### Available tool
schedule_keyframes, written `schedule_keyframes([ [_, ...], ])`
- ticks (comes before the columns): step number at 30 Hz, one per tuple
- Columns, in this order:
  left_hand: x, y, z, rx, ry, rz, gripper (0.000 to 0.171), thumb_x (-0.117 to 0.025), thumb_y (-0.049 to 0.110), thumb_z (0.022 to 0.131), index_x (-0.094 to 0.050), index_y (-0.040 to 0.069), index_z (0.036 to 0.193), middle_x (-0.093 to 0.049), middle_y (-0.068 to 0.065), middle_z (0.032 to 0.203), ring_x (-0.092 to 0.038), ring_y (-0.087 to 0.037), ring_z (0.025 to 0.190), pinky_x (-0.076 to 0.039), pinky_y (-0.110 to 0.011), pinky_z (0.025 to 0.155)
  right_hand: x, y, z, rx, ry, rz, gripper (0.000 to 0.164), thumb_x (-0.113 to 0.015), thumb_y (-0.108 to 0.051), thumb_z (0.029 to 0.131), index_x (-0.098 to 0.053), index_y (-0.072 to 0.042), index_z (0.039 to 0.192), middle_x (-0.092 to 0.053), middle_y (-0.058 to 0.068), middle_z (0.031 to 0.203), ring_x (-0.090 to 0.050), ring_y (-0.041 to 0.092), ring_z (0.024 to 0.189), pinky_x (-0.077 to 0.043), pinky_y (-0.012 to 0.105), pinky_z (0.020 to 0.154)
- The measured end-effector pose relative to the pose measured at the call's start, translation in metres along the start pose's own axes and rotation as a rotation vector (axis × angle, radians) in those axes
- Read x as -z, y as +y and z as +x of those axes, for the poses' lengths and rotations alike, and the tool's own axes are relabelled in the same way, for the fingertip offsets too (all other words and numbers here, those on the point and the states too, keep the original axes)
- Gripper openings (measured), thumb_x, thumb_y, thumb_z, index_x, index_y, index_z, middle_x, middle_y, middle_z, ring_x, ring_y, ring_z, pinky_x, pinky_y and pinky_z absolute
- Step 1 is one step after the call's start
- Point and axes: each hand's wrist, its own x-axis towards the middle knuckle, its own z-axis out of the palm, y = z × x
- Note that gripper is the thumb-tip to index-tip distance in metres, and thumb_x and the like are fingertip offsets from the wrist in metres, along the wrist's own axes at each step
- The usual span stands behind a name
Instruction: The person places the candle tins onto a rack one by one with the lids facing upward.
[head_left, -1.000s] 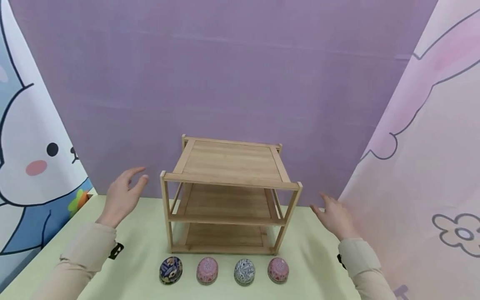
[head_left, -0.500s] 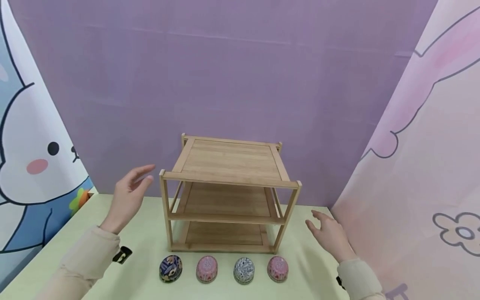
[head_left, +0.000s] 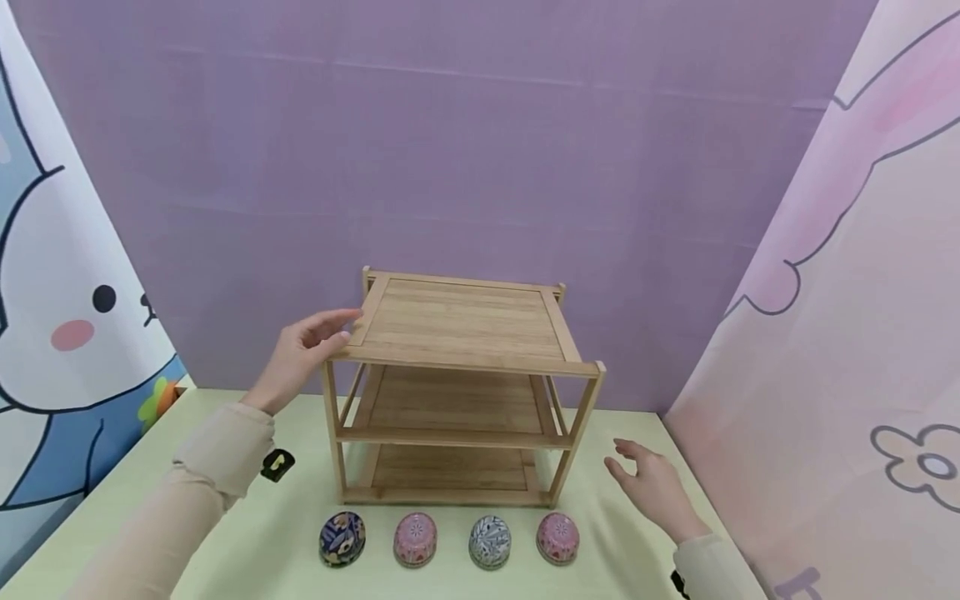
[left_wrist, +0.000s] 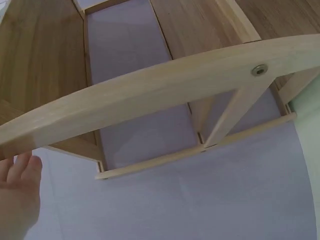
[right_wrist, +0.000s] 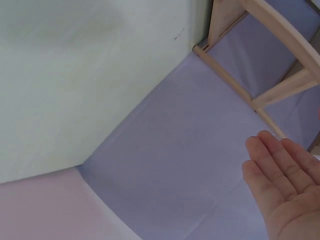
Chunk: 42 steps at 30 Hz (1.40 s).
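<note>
A three-tier wooden shelf rack stands on the pale green table, and its boards carry nothing. My left hand is at the rack's upper left front corner, thumb and fingers slightly bent and overlapping that corner in the head view. The left wrist view shows those fingers right at the edge of a wooden post. To the right of the rack, my right hand hovers over the table, apart from the rack, its fingers loosely extended with nothing in them.
Small round tins lie in a row before the rack: a dark blue floral tin, a pink tin, a grey-white leaf-patterned tin and another pink tin. A purple backdrop rises behind; printed panels flank the table.
My left hand has moved right and slightly up, from beside the rack to its top left corner. My right hand has come down and a little left. Rack and tins stay put.
</note>
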Motion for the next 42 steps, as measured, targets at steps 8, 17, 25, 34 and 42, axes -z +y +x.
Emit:
schedule_keyframes([
  [8,-0.012,-0.009,0.005,-0.043,-0.039,0.019,0.041,-0.052,0.026,0.093,-0.049,0.014,0.132,-0.046,-0.003,0.139,-0.042,-0.005,0.115,-0.037,-0.035,0.095,-0.004,0.002,-0.006,-0.013,-0.026,0.036,0.042,-0.059,-0.026,0.088,-0.056,0.001,0.12,-0.062,0.023,0.112,-0.061,0.039,0.098,-0.053,0.05,0.08],
  [17,-0.021,-0.013,0.011,-0.108,0.018,-0.058,0.035,-0.054,0.018,0.092,-0.055,0.006,0.125,-0.048,-0.009,0.136,-0.038,-0.013,0.129,-0.038,-0.012,0.094,-0.012,0.003,-0.012,0.01,-0.036,0.039,0.041,-0.059,-0.028,0.088,-0.058,0.0,0.119,-0.064,0.021,0.11,-0.063,0.036,0.096,-0.051,0.051,0.082],
  [25,-0.026,-0.018,0.01,-0.141,0.11,-0.132,0.031,-0.051,0.019,0.094,-0.059,-0.001,0.116,-0.054,-0.011,0.129,-0.039,-0.013,0.13,-0.037,-0.012,0.101,-0.017,-0.011,-0.02,0.088,-0.07,-0.006,0.036,-0.063,-0.025,0.085,-0.062,-0.003,0.113,-0.065,0.016,0.109,-0.063,0.033,0.098,-0.051,0.049,0.086],
  [34,-0.026,-0.022,0.006,-0.142,0.174,-0.149,0.029,-0.053,0.017,0.093,-0.061,-0.003,0.112,-0.056,-0.012,0.126,-0.042,-0.008,0.126,-0.037,-0.011,0.101,-0.02,-0.019,-0.028,0.386,-0.112,-0.145,0.039,-0.07,-0.021,0.078,-0.061,-0.007,0.112,-0.064,0.007,0.111,-0.061,0.026,0.103,-0.051,0.042,0.088],
  [42,-0.026,-0.023,0.005,-0.139,0.191,-0.136,0.028,-0.053,0.015,0.092,-0.06,-0.004,0.111,-0.056,-0.013,0.126,-0.044,-0.008,0.125,-0.038,-0.011,0.1,-0.029,-0.019,-0.032,0.687,-0.179,-0.359,0.053,-0.077,-0.012,0.066,-0.06,-0.006,0.115,-0.06,0.01,0.117,-0.057,0.026,0.109,-0.052,0.039,0.089],
])
